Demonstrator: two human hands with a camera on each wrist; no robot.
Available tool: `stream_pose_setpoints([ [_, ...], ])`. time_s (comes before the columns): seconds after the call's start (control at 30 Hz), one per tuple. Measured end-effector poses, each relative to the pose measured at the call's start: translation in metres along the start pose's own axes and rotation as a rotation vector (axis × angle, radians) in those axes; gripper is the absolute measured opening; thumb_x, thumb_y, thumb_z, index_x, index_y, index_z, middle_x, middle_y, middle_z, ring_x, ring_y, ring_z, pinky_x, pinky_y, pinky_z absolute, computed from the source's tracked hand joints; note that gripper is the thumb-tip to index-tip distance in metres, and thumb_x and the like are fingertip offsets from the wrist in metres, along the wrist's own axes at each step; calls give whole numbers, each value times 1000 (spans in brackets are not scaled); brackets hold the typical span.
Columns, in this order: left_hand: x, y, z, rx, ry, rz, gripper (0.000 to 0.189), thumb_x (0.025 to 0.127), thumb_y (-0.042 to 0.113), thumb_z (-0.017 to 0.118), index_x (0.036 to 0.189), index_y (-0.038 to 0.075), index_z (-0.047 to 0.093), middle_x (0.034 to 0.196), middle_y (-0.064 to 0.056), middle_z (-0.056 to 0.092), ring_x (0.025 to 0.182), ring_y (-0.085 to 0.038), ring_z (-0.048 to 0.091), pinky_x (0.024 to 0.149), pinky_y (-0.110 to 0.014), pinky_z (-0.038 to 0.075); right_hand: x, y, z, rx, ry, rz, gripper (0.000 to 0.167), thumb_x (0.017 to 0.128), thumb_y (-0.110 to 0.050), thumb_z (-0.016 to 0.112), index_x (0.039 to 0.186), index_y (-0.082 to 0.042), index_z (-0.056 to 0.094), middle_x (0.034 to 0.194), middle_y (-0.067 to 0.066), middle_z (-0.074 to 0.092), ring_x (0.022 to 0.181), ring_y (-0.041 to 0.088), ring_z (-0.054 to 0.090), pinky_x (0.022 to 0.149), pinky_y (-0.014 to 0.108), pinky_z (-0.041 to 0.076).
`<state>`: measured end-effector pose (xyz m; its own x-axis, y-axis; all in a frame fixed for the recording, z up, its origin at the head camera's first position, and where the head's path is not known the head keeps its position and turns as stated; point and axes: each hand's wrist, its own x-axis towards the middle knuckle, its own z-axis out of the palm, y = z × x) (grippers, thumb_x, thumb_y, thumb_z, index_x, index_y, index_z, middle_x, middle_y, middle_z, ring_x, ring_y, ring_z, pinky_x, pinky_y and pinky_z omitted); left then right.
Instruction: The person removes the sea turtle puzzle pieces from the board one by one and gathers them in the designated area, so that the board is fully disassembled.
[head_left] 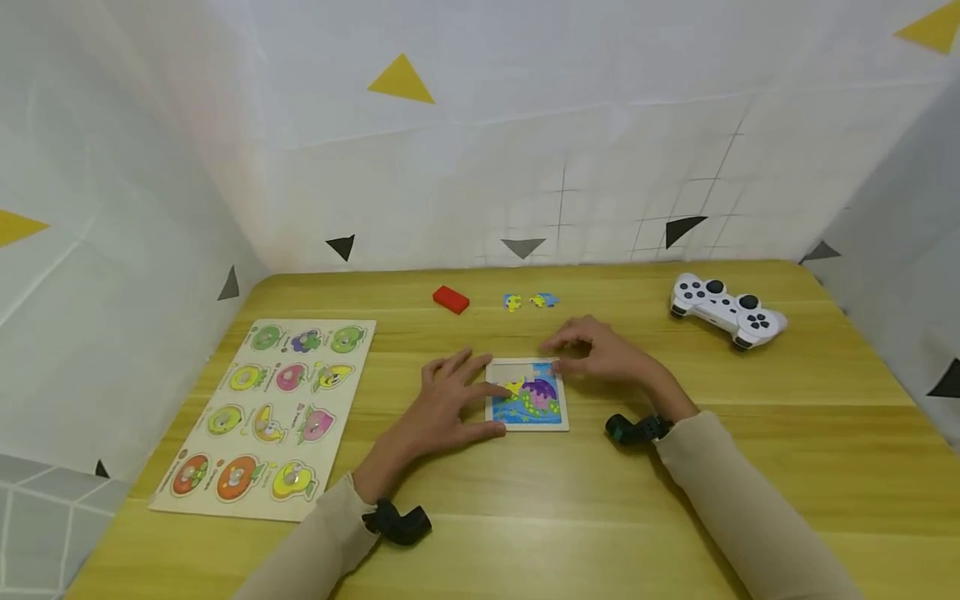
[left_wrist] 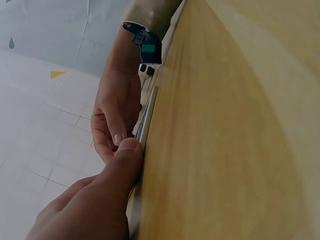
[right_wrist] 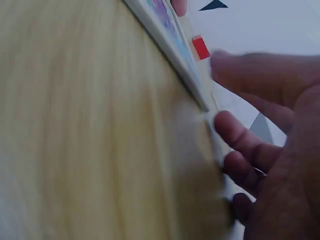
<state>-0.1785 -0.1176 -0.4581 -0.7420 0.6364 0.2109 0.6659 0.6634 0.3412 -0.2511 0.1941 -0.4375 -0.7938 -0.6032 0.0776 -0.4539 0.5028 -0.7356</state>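
A small framed jigsaw puzzle with a sea picture lies on the table between both hands. Its assembled pieces show a purple and pink creature, a yellow shape and blue water; bare backing shows at the upper left. My left hand lies spread at the frame's left side, one fingertip on the yellow part and the thumb at the near left corner. At the upper right corner, my right hand has its thumb over the frame's edge. In the right wrist view, nothing shows between the right hand's thumb and fingers.
Two loose jigsaw pieces lie beyond the puzzle, beside a red block. A wooden fruit board with several knobbed pieces lies at the left. At the back right sits a white game controller. White sheeting stands behind the table.
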Motion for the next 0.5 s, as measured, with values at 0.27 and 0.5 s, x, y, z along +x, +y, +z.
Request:
stream_pose_setpoints([
  [0.27, 0, -1, -1, 5, 10, 1, 49, 88, 65, 68, 131, 40, 66, 162, -8, 41, 153, -42, 26, 113, -63, 19, -1, -21, 6, -185, -89, -80, 26, 83, -20, 82, 107, -30, 78, 114, -2, 67, 108, 20, 50, 93, 41, 35],
  [0.5, 1, 0, -1, -7, 15, -11, 51, 87, 65, 69, 130, 39, 64, 162, -6, 42, 153, -41, 28, 113, -63, 20, -4, -29, 7, -219, -98, -106, 27, 83, -16, 82, 108, -25, 79, 111, 2, 64, 105, 21, 48, 90, 39, 33],
])
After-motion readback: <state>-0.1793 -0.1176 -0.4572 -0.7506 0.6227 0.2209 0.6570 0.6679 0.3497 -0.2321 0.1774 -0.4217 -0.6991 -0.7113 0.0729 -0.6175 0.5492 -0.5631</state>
